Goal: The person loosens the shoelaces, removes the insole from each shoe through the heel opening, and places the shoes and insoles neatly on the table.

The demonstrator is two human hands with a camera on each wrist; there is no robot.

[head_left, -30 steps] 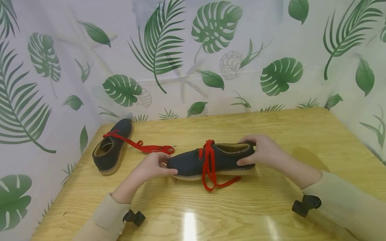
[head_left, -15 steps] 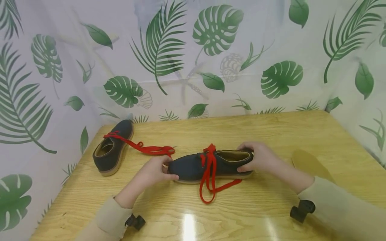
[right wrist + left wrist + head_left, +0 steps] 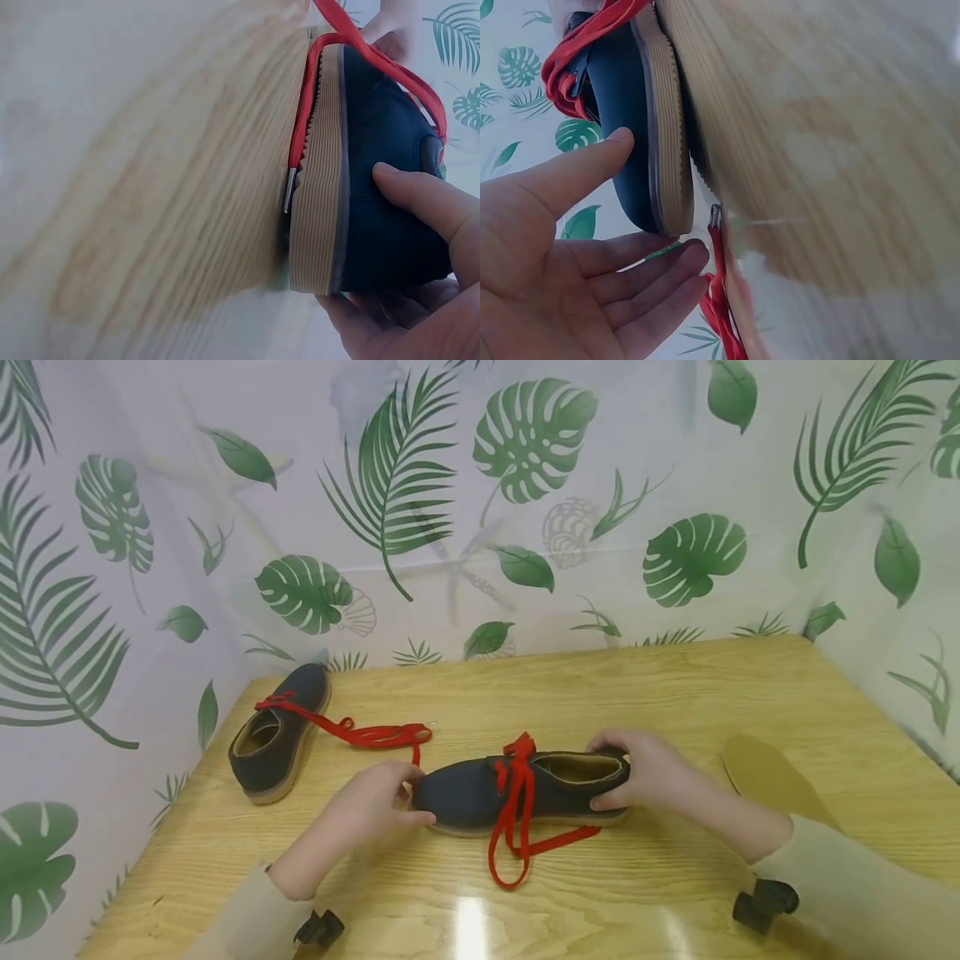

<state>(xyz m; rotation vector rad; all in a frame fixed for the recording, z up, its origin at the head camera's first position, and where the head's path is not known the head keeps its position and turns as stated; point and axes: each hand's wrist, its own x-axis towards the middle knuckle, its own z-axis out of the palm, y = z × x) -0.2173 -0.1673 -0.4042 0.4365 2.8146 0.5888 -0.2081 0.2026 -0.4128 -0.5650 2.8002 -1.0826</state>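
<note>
A dark navy shoe (image 3: 459, 793) with a tan ribbed sole lies lengthwise in front of me, toe to the left, its opening facing up. My left hand (image 3: 375, 802) holds the toe, thumb on the near side and fingers around the tip. At the heel, my right hand (image 3: 652, 770) grips with the thumb on the near side (image 3: 397, 247) and the fingers behind. The sole (image 3: 667, 142) is right at the tabletop. A red shoelace (image 3: 519, 810) is tied over the tongue; one loop and a loose end hang down on the near side.
A matching shoe (image 3: 272, 760) stands at the back left, toe to the rear, its long red lace (image 3: 382, 735) trailing right toward my left hand. The wooden table (image 3: 675, 685) meets a leaf-print cloth (image 3: 450, 485) behind. A flat tan insole-shaped piece (image 3: 772, 772) lies right.
Both hands have lowered the shoe and brought it slightly nearer to me; it has tipped more upright. Its lace loop now spreads farther toward the front. The other shoe has stayed put.
</note>
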